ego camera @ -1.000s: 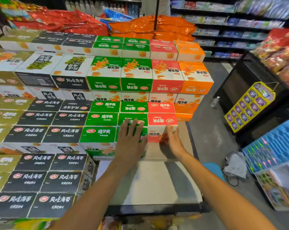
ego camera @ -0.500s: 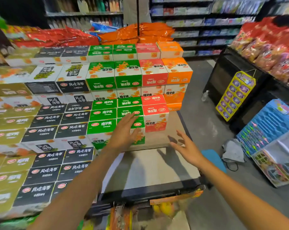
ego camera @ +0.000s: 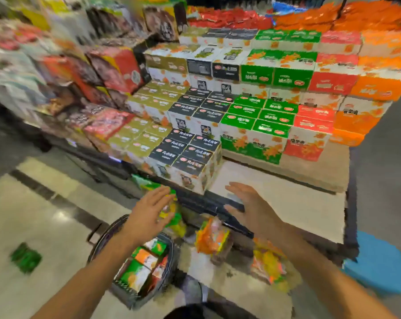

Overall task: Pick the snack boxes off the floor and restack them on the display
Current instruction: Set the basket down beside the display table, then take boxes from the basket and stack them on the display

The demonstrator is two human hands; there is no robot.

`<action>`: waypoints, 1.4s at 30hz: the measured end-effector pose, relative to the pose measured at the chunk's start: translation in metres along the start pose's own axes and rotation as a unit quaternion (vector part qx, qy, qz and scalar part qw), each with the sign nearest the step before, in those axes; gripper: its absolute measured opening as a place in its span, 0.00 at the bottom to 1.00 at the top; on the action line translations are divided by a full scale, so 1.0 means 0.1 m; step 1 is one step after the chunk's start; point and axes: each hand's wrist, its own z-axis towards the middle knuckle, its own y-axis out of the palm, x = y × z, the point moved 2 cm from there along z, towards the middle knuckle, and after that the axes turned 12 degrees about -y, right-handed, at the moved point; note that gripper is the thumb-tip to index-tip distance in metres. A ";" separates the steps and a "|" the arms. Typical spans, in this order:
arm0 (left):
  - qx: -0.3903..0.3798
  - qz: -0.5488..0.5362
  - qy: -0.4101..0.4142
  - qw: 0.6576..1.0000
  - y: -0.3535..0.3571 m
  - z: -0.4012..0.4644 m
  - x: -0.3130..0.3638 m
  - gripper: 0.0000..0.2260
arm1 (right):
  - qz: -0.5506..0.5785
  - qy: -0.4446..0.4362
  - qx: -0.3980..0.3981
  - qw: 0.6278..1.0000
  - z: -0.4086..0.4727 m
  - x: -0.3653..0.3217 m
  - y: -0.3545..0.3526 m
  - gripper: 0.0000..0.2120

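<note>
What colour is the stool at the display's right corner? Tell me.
Blue; the stool shows in the head view, low at the right.

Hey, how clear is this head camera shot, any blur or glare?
Head view: heavy motion blur and blocky smearing, worst on the left shelves and the frame edges; box lettering on the display is barely legible; soft glare patches on the floor; both the left hand and right hand are smeared.

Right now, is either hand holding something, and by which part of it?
Nothing is held. The left hand and the right hand are both open with fingers spread, above the basket of snack boxes on the floor.
</note>
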 end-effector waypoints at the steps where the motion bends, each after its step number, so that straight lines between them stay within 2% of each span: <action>1: 0.008 0.004 -0.023 1.000 -0.03 -0.22 -0.13 0.24 | -0.006 -0.028 -0.019 0.999 0.11 -0.17 0.13 0.28; 7: -0.019 0.033 -0.183 0.982 0.11 -1.41 -1.18 0.29 | -0.012 -0.126 -0.131 0.983 0.54 -1.17 1.00 0.30; 10: -0.030 0.020 -0.253 0.967 0.25 -2.04 -1.73 0.33 | -0.006 -0.137 -0.197 0.971 0.78 -1.56 1.51 0.43; 12: -0.034 0.030 -0.286 0.957 0.31 -2.47 -2.08 0.34 | -0.012 -0.113 -0.248 0.962 0.93 -1.80 1.89 0.49; 14: -0.047 0.019 -0.325 0.944 0.37 -2.87 -2.42 0.32 | -0.012 -0.091 -0.297 0.951 1.03 -2.03 2.28 0.48; 17: -0.070 -0.006 -0.371 0.926 0.54 -3.39 -2.85 0.31 | -0.025 -0.080 -0.349 0.933 1.11 -2.37 2.73 0.37; 19: -0.097 -0.037 -0.405 0.908 0.71 -3.73 -3.05 0.30 | -0.028 -0.078 -0.383 0.920 1.15 -2.50 3.07 0.36; 21: -0.129 -0.056 -0.435 0.889 0.86 -4.01 -3.21 0.29 | -0.030 -0.069 -0.407 0.910 1.17 -2.57 3.32 0.44; 24: -0.136 -0.085 -0.463 0.872 1.01 -4.17 -3.40 0.33 | -0.023 -0.050 -0.431 0.901 1.31 -2.38 3.69 0.59; 26: -0.166 -0.117 -0.474 0.857 1.13 -4.15 -3.46 0.35 | -0.026 -0.037 -0.438 0.898 1.43 -2.26 3.80 0.61; 28: -0.146 -0.134 -0.487 0.850 1.15 -4.00 -3.49 0.39 | -0.028 -0.038 -0.449 0.893 1.58 -2.30 3.82 0.56; 31: -0.148 -0.156 -0.486 0.847 1.18 -3.65 -3.56 0.42 | -0.025 -0.028 -0.464 0.885 1.86 -2.24 3.90 0.33; 34: -0.179 -0.169 -0.457 0.854 1.30 -3.22 -3.66 0.42 | -0.018 -0.026 -0.470 0.882 2.26 -1.95 4.10 0.30; 39: -0.209 -0.143 -0.393 0.884 1.70 -2.36 -4.17 0.29 | 0.001 0.023 -0.462 0.886 2.81 -1.30 4.68 0.24; 42: -0.255 -0.123 -0.358 0.890 2.24 -1.94 -4.57 0.32 | 0.029 0.056 -0.467 0.882 2.88 -0.88 5.11 0.24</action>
